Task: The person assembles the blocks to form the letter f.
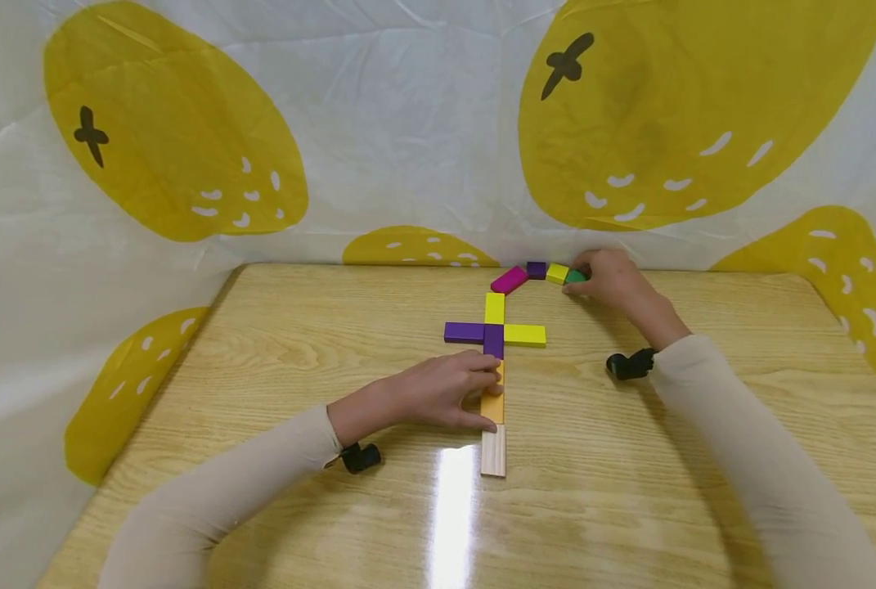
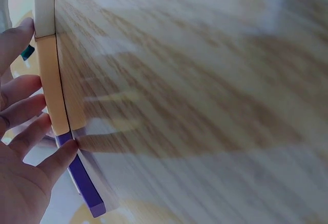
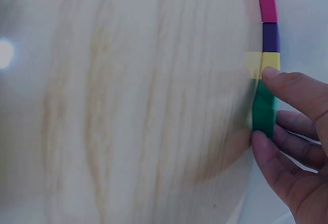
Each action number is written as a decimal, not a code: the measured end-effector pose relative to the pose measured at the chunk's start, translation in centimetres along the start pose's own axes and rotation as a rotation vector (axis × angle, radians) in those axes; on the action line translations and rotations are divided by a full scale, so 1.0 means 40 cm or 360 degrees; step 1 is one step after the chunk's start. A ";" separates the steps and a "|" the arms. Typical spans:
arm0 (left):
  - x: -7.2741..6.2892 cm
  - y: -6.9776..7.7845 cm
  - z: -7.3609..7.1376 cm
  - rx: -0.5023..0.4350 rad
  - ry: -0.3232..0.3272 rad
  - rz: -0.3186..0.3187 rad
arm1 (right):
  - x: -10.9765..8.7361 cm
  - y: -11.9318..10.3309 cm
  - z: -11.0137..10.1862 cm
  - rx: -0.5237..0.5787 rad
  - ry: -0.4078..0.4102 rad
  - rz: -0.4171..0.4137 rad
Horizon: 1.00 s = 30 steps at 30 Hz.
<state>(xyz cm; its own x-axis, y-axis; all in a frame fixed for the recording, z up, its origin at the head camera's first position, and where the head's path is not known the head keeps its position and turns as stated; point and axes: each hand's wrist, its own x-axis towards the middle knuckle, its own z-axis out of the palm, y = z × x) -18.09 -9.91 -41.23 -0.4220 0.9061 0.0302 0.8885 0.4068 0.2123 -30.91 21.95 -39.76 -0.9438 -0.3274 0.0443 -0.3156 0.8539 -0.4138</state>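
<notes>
In the head view my left hand point(image 1: 445, 388) rests across the stem of a row of wooden blocks, over the orange blocks point(image 1: 492, 409). Its relaxed fingers and thumb spread along the row, and in the left wrist view fingertips touch the orange block point(image 2: 53, 85) and the purple one point(image 2: 86, 183). A plain wood block point(image 1: 493, 454) ends the row nearest me. At the far edge my right hand point(image 1: 617, 282) pinches a green block point(image 3: 264, 108) between thumb and fingers. That block's end meets a small yellow block point(image 1: 558, 273).
A magenta block point(image 1: 509, 281) and a small purple block point(image 1: 536, 270) continue the curve by the table's back edge. A purple block point(image 1: 464, 332) and a yellow block point(image 1: 524, 335) form side arms. A fruit-print cloth point(image 1: 408, 123) hangs behind the table point(image 1: 298, 327).
</notes>
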 end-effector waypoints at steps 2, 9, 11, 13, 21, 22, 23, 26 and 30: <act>0.001 -0.001 -0.001 0.0009 -0.0006 0.0003 | -0.008 -0.003 -0.008 -0.0007 -0.0011 -0.0011; 0.010 0.002 -0.014 0.0125 -0.0028 0.0055 | -0.062 -0.014 -0.041 0.0031 0.0058 0.0034; 0.012 0.006 -0.021 0.0175 -0.0056 0.0048 | -0.083 -0.016 -0.052 0.0033 0.0129 0.0028; 0.015 0.011 -0.025 0.0209 -0.0091 0.0025 | -0.107 -0.016 -0.065 0.0043 0.0201 0.0016; 0.021 0.013 -0.027 0.0192 -0.0058 0.0001 | -0.236 -0.010 -0.103 0.0067 0.0388 -0.0035; 0.020 0.013 -0.029 0.0164 -0.0032 -0.0003 | -0.257 -0.010 -0.106 0.0053 0.0407 -0.0039; 0.019 0.012 -0.032 0.0130 -0.0009 -0.0013 | -0.278 -0.009 -0.108 0.0041 0.0418 -0.0048; 0.006 0.015 -0.048 0.0045 0.0045 -0.0092 | -0.342 -0.005 -0.117 -0.0053 0.0448 -0.0083; -0.026 0.019 -0.072 0.0062 0.0075 -0.0201 | -0.426 0.004 -0.131 -0.0178 0.0501 -0.0106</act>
